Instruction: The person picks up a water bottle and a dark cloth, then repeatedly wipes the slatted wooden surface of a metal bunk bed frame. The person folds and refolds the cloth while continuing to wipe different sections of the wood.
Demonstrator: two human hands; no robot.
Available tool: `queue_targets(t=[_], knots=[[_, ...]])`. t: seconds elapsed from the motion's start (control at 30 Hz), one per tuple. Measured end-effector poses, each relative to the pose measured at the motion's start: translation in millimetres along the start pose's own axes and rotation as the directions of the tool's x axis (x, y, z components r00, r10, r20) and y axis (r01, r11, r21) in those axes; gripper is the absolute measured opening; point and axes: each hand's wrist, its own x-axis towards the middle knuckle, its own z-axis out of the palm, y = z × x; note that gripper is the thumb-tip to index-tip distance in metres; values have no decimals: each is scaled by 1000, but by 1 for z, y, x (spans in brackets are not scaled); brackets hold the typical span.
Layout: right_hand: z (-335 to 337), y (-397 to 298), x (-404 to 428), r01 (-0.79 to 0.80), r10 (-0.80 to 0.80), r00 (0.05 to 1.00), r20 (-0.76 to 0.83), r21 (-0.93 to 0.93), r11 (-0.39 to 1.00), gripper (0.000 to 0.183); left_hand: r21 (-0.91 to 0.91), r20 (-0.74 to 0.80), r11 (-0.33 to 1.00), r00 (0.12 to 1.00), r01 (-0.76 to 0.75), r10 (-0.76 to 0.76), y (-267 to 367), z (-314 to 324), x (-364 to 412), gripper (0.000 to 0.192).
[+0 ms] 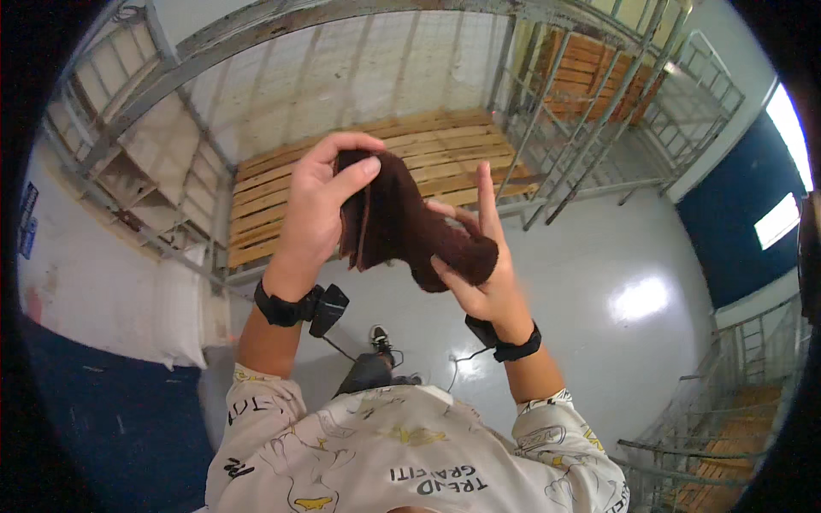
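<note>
A dark brown folded cloth [397, 211] is held up in the air between my two hands. My left hand [327, 192] pinches its upper left end, thumb in front and fingers behind, and the layered edges hang down below. My right hand [481, 256] holds the rolled or bunched lower right end, with the thumb in front and one finger pointing up. Black straps with small devices and cables are on both wrists. Under the cloth, a slatted wooden bed base [282, 192] shows behind my hands.
Metal bunk frames stand ahead, with a ladder [577, 141] at the right and an upper rail [256, 38] crossing overhead. Open shelves [138, 173] are at the left. Another slatted bunk [725, 449] is at the lower right. A shiny grey floor [577, 340] lies below.
</note>
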Motion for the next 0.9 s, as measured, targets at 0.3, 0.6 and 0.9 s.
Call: queue_targets(t=[0.3, 0.6, 0.9], knots=[[6, 28, -32, -544, 525, 839, 146, 172, 821, 37, 21, -16, 1000, 1000, -14, 15, -42, -42, -3, 16], [-6, 79, -48, -704, 713, 695, -92, 112, 701, 29, 133, 0, 951, 960, 278, -281, -176, -79, 11, 13], [-48, 133, -16, -624, 771, 607, -193, 484, 613, 37, -2, -83, 879, 876, 476, -475, -248, -85, 26, 19]])
